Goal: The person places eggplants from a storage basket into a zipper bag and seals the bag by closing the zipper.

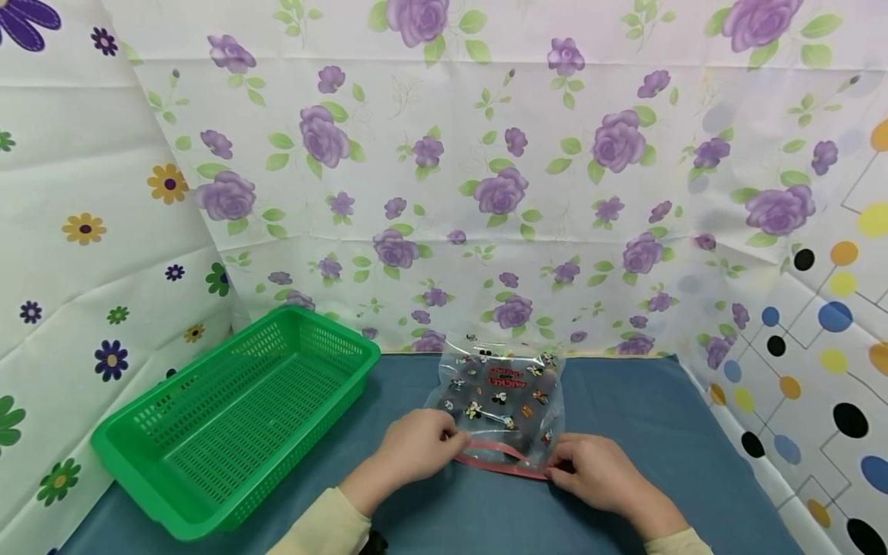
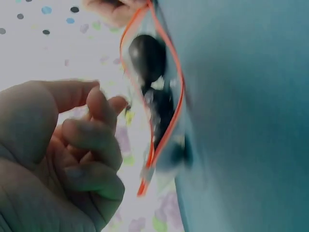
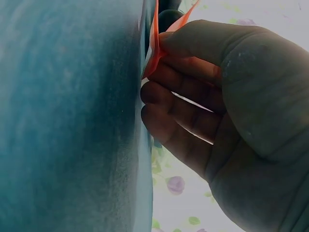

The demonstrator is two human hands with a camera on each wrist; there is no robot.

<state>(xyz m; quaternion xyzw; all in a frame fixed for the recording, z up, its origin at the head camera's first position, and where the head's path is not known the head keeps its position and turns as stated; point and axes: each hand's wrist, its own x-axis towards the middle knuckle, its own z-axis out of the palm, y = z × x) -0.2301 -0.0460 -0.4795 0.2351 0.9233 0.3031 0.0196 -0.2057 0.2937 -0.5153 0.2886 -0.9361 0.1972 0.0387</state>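
Note:
A clear zip bag (image 1: pixel 501 397) printed with small cartoon figures lies on the blue cloth, its red-edged mouth towards me. That mouth gapes in the left wrist view, where a dark rounded object (image 2: pixel 147 57) and other dark shapes show inside; their kind is unclear. My right hand (image 1: pixel 593 470) pinches the right end of the red edge (image 3: pixel 153 53) between thumb and forefinger. Near the mouth's left end is my left hand (image 1: pixel 419 443). Its fingers are loosely bent, and in the left wrist view they stand apart from the red edge with nothing seen between them.
To the left, a green perforated plastic basket (image 1: pixel 260 416) sits on the blue cloth (image 1: pixel 638 408). Flowered sheeting (image 1: pixel 451 193) hangs behind and on the left. A dotted sheet (image 1: pixel 819 362) borders the right side.

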